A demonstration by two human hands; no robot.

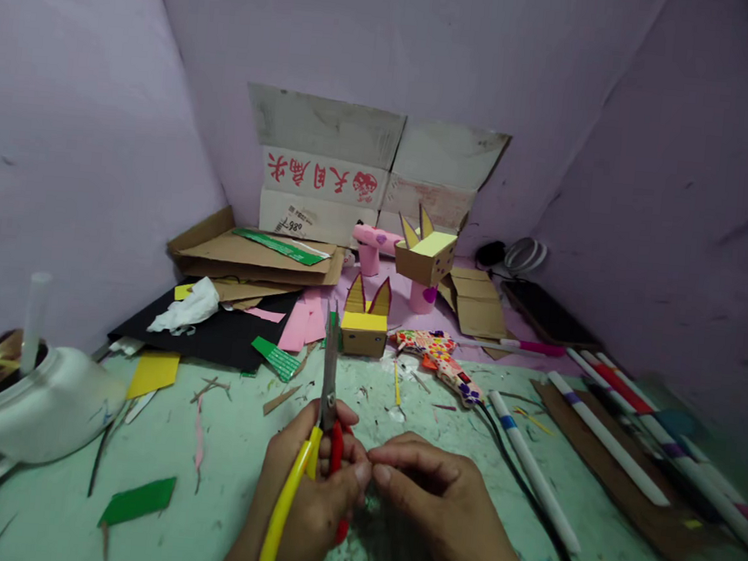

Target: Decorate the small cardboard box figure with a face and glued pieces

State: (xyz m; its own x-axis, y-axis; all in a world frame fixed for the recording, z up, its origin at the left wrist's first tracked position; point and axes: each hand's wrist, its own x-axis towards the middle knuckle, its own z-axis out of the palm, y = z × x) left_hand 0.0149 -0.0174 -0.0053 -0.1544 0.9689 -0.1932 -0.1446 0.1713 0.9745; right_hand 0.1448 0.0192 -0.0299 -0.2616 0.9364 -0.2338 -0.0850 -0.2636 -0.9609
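Note:
My left hand point(310, 484) is closed round a pair of scissors point(328, 373) with yellow and red handles; the blades point up and away, shut. My right hand point(428, 486) is pinched, fingertips meeting the left hand's fingertips near the scissor handles; whatever it pinches is too small to make out. Both hands hover over the green work mat point(233, 469). Just beyond the blades stands a small cardboard box with a yellow top and two pointed ears point(364, 323).
A patterned glue gun point(442, 363) lies right of the box, its cord running toward me. Several markers point(603, 431) and a cardboard strip lie at right. Cardboard figures point(423, 254), a folded carton, black paper, coloured scraps sit behind; a white pot point(28, 412) at left.

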